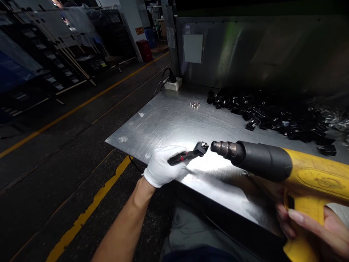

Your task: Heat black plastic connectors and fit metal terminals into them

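Observation:
In a white glove, my left hand (165, 165) is closed around a long black part (188, 155) with red marks. A small silver metal piece (204, 145) sits at the part's far end. My bare right hand (313, 227) grips the handle of a yellow heat gun (316, 178), its thumb lying across the grip. The gun's dark stepped metal nozzle (225, 148) points left at the silver piece, a short gap apart. Both are held above the front of the metal table (163, 123). My glove hides the near end of the black part.
Small silver pieces (194, 104) lie grouped at the table's back. Many black parts (272, 112) are heaped at the back right, beside clear plastic bags (336, 116). A white power socket (173, 84) with a black plug stands at the back left corner. Racks (51, 69) line the floor beyond.

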### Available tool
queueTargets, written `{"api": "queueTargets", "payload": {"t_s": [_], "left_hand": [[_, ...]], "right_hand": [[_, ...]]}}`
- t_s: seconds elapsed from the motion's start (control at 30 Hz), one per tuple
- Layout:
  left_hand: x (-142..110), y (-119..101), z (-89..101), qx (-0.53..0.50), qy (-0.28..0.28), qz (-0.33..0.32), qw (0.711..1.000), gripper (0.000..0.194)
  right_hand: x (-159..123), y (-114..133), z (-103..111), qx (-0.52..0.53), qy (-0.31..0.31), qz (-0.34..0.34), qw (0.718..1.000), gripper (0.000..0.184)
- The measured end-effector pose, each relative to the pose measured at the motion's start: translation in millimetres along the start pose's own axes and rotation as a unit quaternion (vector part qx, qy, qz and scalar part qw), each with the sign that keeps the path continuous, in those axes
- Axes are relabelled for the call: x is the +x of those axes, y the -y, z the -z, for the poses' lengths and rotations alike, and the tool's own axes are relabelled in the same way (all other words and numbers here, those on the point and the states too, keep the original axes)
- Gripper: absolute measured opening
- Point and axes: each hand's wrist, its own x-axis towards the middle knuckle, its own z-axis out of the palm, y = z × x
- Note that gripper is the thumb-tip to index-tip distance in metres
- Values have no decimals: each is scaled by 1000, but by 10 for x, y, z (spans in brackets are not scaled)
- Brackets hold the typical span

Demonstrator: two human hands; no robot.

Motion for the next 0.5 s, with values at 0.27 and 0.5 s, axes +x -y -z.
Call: {"api": "queueTargets", "payload": {"t_s": [0.27,0.5], "left_hand": [[-17,-21,11,5,17,4,1000,11],[-25,1,-6,7,11,-3,1000,16]], "right_hand": [[-14,12,-8,7,-8,-3,1000,31],[-34,36,-33,5,-10,1,1000,28]]}}
